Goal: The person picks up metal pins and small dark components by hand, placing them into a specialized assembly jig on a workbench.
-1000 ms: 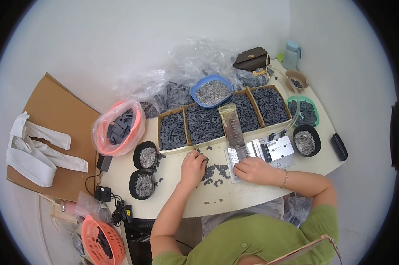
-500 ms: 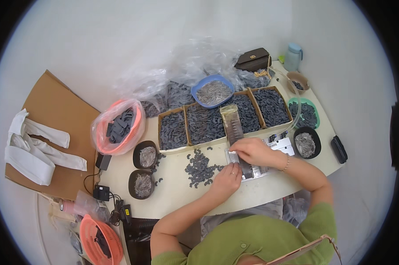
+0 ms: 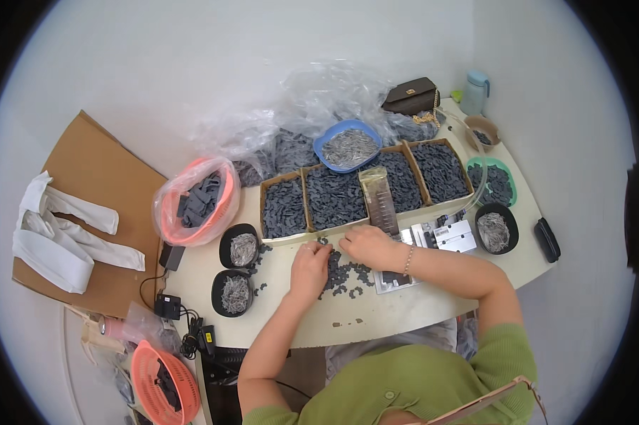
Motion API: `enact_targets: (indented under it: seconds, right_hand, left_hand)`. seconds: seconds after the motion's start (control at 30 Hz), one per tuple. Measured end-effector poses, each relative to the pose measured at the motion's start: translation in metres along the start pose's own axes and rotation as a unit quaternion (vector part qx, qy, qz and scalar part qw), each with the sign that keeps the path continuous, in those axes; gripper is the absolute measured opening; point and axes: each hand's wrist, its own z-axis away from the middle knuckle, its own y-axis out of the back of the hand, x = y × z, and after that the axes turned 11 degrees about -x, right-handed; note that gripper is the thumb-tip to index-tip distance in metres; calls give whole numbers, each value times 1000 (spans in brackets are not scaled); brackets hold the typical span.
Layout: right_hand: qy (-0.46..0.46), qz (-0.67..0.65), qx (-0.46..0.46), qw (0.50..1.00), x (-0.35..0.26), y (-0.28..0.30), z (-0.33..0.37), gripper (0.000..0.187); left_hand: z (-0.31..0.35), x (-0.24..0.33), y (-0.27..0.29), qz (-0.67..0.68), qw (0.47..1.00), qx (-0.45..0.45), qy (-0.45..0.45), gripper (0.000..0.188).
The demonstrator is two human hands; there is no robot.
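Note:
My left hand (image 3: 310,269) is at the left side of a loose pile of small dark grey curved parts (image 3: 346,278) on the table. Its fingers are curled together, and what lies between them is too small to make out. Across from it, my right hand (image 3: 371,244) reaches over the pile's far edge with its fingertips drawn together; anything in them is hidden. Beneath my right wrist lies a metal fixture (image 3: 395,283), partly covered by the forearm. A long clear-topped tray (image 3: 380,202) stretches from the fixture toward the boxes.
Cardboard boxes (image 3: 284,207) of dark parts line the back, with a blue bowl (image 3: 347,146) of metal pins on them. Black bowls (image 3: 232,294) of pins stand left; another black bowl (image 3: 495,228) and a green bowl (image 3: 491,181) stand right. A bagged pink basket (image 3: 195,202) sits far left.
Both hands have left the fixture and tray and moved left to the pile of dark parts. The view has shifted slightly.

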Motion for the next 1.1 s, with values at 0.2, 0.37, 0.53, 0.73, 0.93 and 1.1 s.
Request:
enact_targets:
  seconds: [0.2,0.37,0.53,0.73,0.93,1.1]
  right_hand:
    - [3,-201,61,978,21,26,44,16]
    - [-62,-181,25,981,24,24,75,17]
    - [3,-37,96,995,9,6,86,22]
    - [-2,-80,116,990,-2,19,104,23]
    - [-44,-183,133,973,21,38,97,13]
    - [23,-197,83,977,25,22,45,13]
  left_hand:
    - [-11,-9,-8,3,997,-75,3,17]
    - [-17,15,-12,-57,991,-118,-24,13]
    - [-26,36,-22,122,991,-26,-44,15]
    - [-26,56,-38,85,988,-8,-128,21]
    - [-10,65,-48,-145,959,-8,-245,31]
    - [5,75,-36,-212,950,-31,-227,38]
